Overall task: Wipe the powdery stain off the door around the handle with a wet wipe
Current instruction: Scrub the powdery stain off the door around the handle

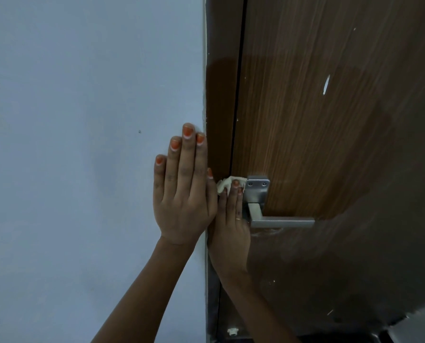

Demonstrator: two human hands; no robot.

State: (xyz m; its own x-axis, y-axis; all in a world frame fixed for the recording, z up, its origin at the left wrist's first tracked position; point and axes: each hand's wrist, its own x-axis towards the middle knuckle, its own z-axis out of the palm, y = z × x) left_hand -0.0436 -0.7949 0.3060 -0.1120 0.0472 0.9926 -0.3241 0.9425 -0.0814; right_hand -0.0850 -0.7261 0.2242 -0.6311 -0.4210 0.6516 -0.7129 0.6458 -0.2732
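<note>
The brown wooden door (305, 107) fills the right side, with a metal lever handle (280, 222) on a square plate (257, 191). My right hand (231, 224) presses a crumpled white wet wipe (227, 184) flat against the door, just left of the plate, fingers straight over it. My left hand (184, 194) lies flat and open on the pale blue wall (82, 144) beside the door frame (220, 107). A faint whitish powdery smear (266, 233) shows under the lever.
A dark gap runs down between frame and door. White flecks (326, 84) mark the door higher up. A small white fitting (232, 331) sits low on the frame. A grey surface (419, 325) shows at the bottom right.
</note>
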